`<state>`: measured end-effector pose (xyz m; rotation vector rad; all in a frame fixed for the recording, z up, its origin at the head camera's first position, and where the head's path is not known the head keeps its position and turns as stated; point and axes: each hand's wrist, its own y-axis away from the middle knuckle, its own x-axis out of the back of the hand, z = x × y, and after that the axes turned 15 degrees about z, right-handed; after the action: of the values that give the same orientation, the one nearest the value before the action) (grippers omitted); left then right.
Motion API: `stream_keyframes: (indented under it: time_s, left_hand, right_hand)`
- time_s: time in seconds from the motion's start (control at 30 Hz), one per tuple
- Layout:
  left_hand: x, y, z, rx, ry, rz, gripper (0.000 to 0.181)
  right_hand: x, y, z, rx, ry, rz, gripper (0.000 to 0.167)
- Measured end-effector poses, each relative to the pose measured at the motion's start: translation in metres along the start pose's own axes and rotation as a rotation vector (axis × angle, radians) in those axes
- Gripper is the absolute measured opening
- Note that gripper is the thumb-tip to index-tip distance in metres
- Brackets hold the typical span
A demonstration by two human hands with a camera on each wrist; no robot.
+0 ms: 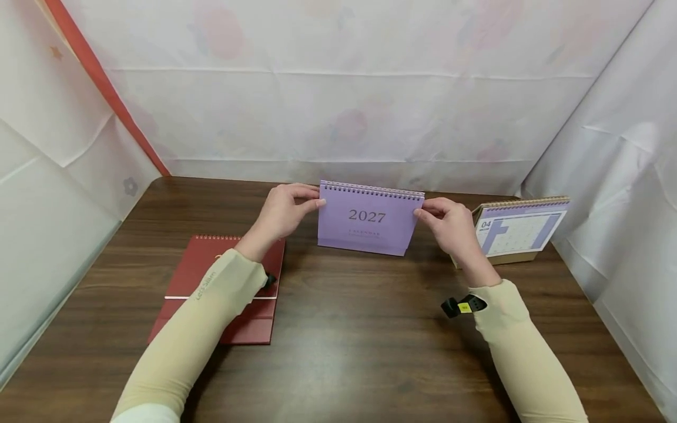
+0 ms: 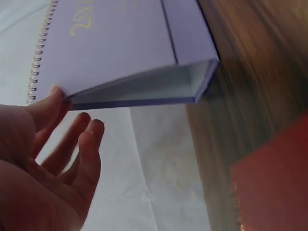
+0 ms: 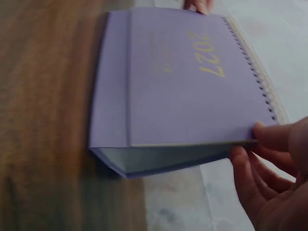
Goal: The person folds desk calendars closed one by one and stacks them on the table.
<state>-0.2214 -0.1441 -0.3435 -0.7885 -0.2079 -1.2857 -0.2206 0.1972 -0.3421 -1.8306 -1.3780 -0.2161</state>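
A purple spiral-bound desk calendar (image 1: 365, 226) marked 2027 stands as a tent near the back of the table, its cover facing me. My left hand (image 1: 284, 212) pinches its upper left edge, thumb in front and fingers behind. On the opposite side, my right hand (image 1: 448, 226) grips the upper right edge the same way. The left wrist view shows the calendar's hollow side (image 2: 149, 89) and my left thumb on the cover near the rings. In the right wrist view, the thumb and fingers of my right hand (image 3: 269, 168) hold the corner by the spiral.
A red calendar (image 1: 248, 329) with a white band lies flat at the left, partly under my left forearm. Another desk calendar (image 1: 520, 229), showing a page marked 04, stands tilted at the right. White cloth (image 1: 338, 117) hangs behind the wooden table (image 1: 338, 341).
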Motion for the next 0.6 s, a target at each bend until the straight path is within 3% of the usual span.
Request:
stream_keyframes:
  time_s: [0.23, 0.4, 0.6]
  left_hand:
    - [-0.001, -0.002, -0.007, -0.04, -0.01, -0.083, 0.031]
    - [-0.004, -0.002, -0.011, -0.077, 0.017, -0.04, 0.024]
    - [0.005, 0.003, 0.001, -0.047, 0.076, -0.004, 0.021]
  right_hand:
    - [-0.01, 0.01, 0.01, -0.009, -0.107, 0.01, 0.02]
    - [-0.014, 0.013, 0.013, -0.063, -0.214, 0.002, 0.018]
    - [-0.006, 0.014, 0.004, -0.053, -0.249, 0.037, 0.016]
